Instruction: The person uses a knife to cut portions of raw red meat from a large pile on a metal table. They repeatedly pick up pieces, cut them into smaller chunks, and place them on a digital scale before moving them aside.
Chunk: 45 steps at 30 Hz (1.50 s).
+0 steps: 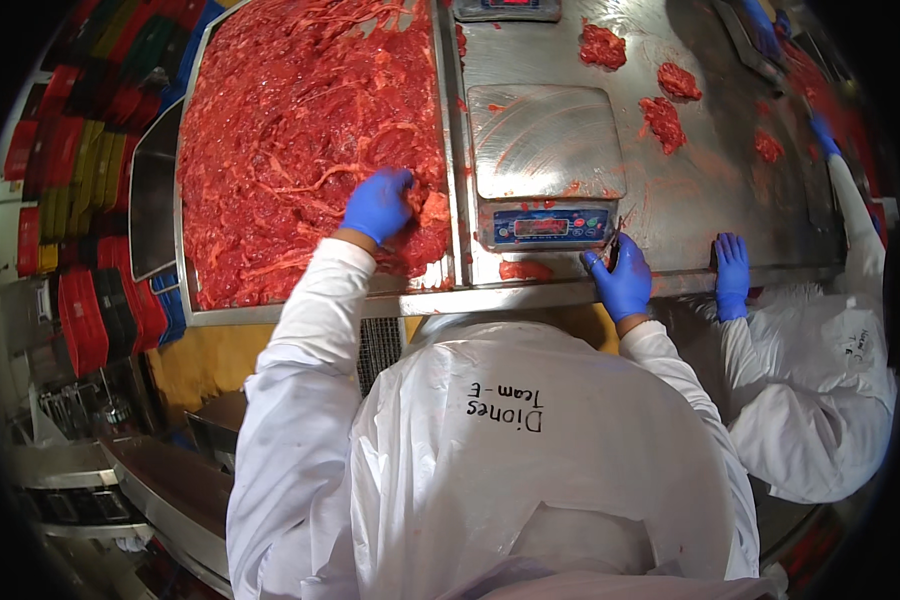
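My left hand [378, 205], in a blue glove, reaches into a large tray [184, 180] of red chopped meat [290, 120], its fingers curled into the meat at the tray's right side. Right of the tray, a steel scale [545, 140] with a blue display panel rests on the steel table [680, 190]. My right hand [618, 275], also gloved, is at the table's front edge by the scale's lower right corner, fingers bent around something thin and dark that I cannot make out. A small strip of meat [525, 270] lies below the scale.
Several meat lumps [602, 45] lie on the table behind and right. Another scale [505, 8] is at the far edge. A co-worker's gloved hand [732, 270] rests at the front right; other blue-gloved hands [825, 135] are beyond. Stacked coloured crates [85, 310] stand left.
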### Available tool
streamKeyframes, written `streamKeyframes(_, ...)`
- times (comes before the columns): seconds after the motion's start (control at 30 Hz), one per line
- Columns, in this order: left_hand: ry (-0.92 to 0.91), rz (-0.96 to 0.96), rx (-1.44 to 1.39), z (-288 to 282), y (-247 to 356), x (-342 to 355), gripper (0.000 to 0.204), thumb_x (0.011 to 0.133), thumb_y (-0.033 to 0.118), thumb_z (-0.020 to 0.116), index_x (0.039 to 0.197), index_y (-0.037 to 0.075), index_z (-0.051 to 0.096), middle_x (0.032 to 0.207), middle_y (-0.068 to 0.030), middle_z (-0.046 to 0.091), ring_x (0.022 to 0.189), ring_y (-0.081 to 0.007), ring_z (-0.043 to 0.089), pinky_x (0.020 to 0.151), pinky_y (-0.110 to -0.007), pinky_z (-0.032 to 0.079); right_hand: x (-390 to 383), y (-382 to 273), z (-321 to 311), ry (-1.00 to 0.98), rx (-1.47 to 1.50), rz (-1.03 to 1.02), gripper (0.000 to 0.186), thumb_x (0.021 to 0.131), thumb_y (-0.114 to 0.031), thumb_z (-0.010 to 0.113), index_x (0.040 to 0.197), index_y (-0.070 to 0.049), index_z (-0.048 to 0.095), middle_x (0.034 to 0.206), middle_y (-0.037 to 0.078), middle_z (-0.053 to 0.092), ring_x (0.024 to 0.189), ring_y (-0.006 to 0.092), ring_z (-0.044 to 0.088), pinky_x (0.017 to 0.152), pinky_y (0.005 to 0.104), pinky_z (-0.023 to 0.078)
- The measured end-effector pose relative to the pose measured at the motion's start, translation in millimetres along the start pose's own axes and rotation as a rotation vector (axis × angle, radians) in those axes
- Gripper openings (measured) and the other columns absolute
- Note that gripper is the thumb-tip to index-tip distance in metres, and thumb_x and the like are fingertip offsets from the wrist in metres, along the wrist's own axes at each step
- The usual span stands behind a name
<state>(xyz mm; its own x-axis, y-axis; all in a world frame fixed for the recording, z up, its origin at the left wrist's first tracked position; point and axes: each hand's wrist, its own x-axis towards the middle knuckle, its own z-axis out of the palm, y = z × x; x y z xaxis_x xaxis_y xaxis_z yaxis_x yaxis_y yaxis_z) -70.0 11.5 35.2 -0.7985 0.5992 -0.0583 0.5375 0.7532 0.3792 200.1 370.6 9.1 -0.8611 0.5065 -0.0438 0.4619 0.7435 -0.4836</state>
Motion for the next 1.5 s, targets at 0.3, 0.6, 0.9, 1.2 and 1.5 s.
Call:
streamKeyframes(0.3, -0.156, 0.229, -1.051, -143.3, 154.5, 69.3, 0.024, 0.085, 0.001, 0.072, 0.109, 0.004, 0.067, 0.098, 0.0005, 0.068, 0.092, -0.0128, 0.065, 0.082, -0.028, 0.054, -2.6, -1.7, -4.5, 0.031, -0.026, 0.039, 0.072, 0.082, -0.051, 0.079, 0.133, -0.003, 0.059, 0.118, 0.019, 0.068, 0.107, 0.0366, 0.066, 0.092, 0.0464, 0.052)
streamKeyframes(0.6, 0.066, -0.143, -0.538, -57.9, 36.3, 85.2, 0.036, 0.084, 0.012, 0.081, 0.118, 0.006, 0.071, 0.113, -0.0105, 0.074, 0.098, -0.0159, 0.07, 0.086, -0.031, 0.057, -8.4, 12.8, -5.2, 0.043, 0.813, 0.257, 0.039, 0.089, -0.023, 0.08, 0.117, -0.001, 0.063, 0.097, 0.007, 0.07, 0.086, 0.0152, 0.066, 0.077, 0.0309, 0.053)
streamKeyframes(0.9, 0.085, 0.36, -0.196, -11.9, 149.4, 92.8, 0.028, 0.077, 0.014, 0.075, 0.101, 0.003, 0.065, 0.114, -0.0193, 0.062, 0.098, -0.0354, 0.064, 0.089, -0.041, 0.053, 60.3, -125.7, -50.1, -0.508, 1.037, 0.003, 0.022, 0.096, -0.021, 0.073, 0.105, -0.002, 0.067, 0.091, 0.001, 0.066, 0.083, 0.0094, 0.059, 0.075, 0.0263, 0.05)
streamKeyframes(1.2, 0.138, 0.217, -0.473, -11.4, 111.0, 45.2, 0.021, 0.075, 0.002, 0.067, 0.095, 0.003, 0.062, 0.098, -0.0159, 0.057, 0.093, -0.0368, 0.061, 0.078, -0.044, 0.052, 42.5, -87.5, -58.3, -0.797, 1.292, 0.355, 0.033, 0.098, -0.033, 0.069, 0.114, -0.005, 0.066, 0.096, 0.004, 0.069, 0.089, 0.0149, 0.065, 0.084, 0.0301, 0.052)
streamKeyframes(1.5, 0.171, 0.159, -0.642, -5.2, 102.5, 40.6, 0.021, 0.071, 0.001, 0.072, 0.091, 0.002, 0.064, 0.089, -0.0137, 0.058, 0.083, -0.0316, 0.062, 0.074, -0.039, 0.051, 74.2, -110.1, 23.5, -1.139, 1.61, 0.522, 0.032, 0.1, -0.034, 0.067, 0.117, -0.007, 0.066, 0.108, 0.006, 0.07, 0.084, 0.0171, 0.068, 0.088, 0.0367, 0.057)
